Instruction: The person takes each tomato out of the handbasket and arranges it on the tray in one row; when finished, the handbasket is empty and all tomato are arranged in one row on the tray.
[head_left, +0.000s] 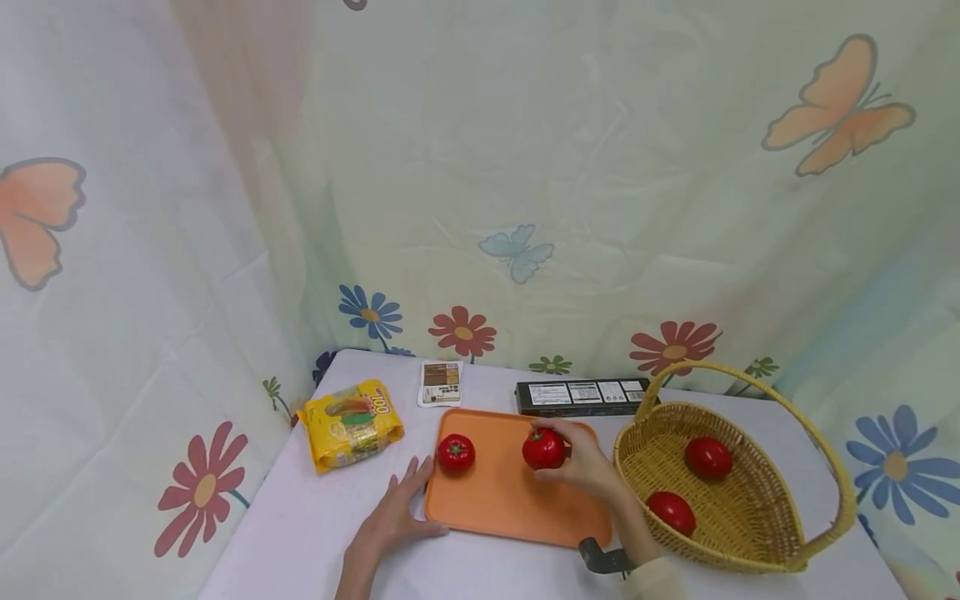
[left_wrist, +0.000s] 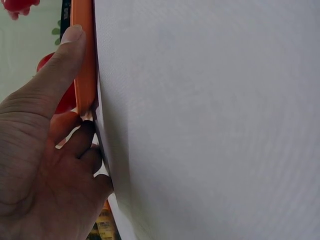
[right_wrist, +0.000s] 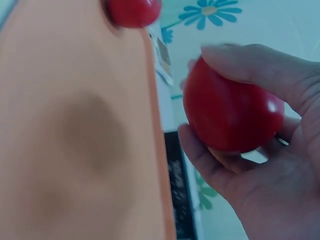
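Note:
My right hand (head_left: 581,458) grips a red tomato (head_left: 543,449) between thumb and fingers. The right wrist view shows this tomato (right_wrist: 230,107) raised off the orange tray (right_wrist: 60,65), with a shadow beneath. A second tomato (head_left: 456,454) with a green stem sits at the left of the tray (head_left: 491,512). At the tray's near left corner is my left hand (head_left: 392,517), fingers spread along the left side. In the left wrist view, the thumb of that hand (left_wrist: 45,145) lies against the tray's front rim (left_wrist: 86,75).
Right of the tray stands a wicker basket (head_left: 750,521) with a tall handle, holding two red fruits (head_left: 708,458). Behind the tray lie a long black box (head_left: 585,396) and a small white packet (head_left: 440,384). A yellow food bag (head_left: 352,425) is at the left.

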